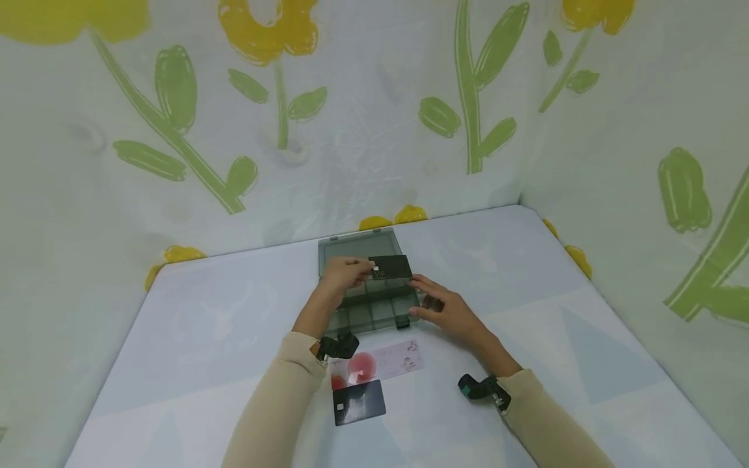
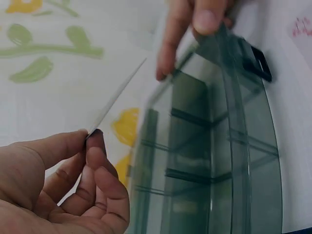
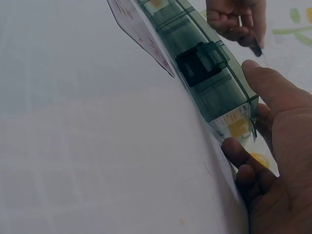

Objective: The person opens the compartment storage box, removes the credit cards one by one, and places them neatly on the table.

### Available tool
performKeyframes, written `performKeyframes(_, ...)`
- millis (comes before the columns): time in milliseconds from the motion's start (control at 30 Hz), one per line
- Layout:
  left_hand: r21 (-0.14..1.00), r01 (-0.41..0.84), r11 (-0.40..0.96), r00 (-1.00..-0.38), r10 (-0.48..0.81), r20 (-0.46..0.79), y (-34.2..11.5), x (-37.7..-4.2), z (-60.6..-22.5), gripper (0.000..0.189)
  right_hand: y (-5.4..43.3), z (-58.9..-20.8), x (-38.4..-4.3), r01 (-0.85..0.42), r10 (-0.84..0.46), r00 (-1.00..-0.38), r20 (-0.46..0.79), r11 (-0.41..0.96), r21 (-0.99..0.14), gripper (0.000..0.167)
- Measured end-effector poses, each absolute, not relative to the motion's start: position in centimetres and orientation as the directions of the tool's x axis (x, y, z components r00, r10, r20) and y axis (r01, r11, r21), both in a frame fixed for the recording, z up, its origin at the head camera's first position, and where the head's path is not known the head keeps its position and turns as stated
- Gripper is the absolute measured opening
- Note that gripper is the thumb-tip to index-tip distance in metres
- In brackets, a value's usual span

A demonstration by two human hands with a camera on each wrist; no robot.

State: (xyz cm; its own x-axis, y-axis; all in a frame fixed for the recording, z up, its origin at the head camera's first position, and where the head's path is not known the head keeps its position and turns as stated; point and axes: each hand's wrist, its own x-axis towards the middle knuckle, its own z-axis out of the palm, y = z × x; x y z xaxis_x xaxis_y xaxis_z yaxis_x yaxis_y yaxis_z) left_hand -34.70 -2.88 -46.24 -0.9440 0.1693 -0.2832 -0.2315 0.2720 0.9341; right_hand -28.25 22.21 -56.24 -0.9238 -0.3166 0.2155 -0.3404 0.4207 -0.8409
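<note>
A black card marked VIP [image 1: 394, 267] is held up by its left end, pinched between the thumb and fingers of my left hand [image 1: 341, 278]. In the left wrist view that card [image 2: 118, 95] shows nearly edge-on. Below it stands a translucent green compartment box [image 1: 358, 246], its lid folded back toward the wall. My right hand [image 1: 453, 316] grips the right end of the box. The right wrist view shows the thumb on the rim of the box [image 3: 195, 95], with fingers low around its end wall.
In front of the box lies a pink and white printed slip [image 1: 404, 357]. A second dark card [image 1: 359, 403] with a chip lies nearer, against the slip's lower edge. A flower-patterned cloth wall [image 1: 363, 162] rises behind the white table [image 1: 234, 325].
</note>
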Motion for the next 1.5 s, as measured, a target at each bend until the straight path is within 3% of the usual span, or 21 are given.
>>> performKeyframes(600,0.967,-0.22,0.132,-0.952,0.186,-0.242,-6.7,-28.6,-46.2,0.033,22.1,-56.0,-28.2,-0.335,-0.325,-0.925,0.198,0.445,-0.83,0.063)
performKeyframes(933,0.974,-0.189,0.124,-0.954,0.212,-0.212,-6.7,-24.9,-48.0,0.025,22.2,-56.1,-28.5,-0.322,-0.322,-0.929,0.182,0.463,-0.826,0.061)
performKeyframes(1500,0.961,-0.199,0.193,-0.935,0.255,-0.245,-6.3,-20.8,-50.5,0.033,22.1,-56.0,-28.6,-0.33,-0.323,-0.928,0.186,0.481,-0.812,0.064)
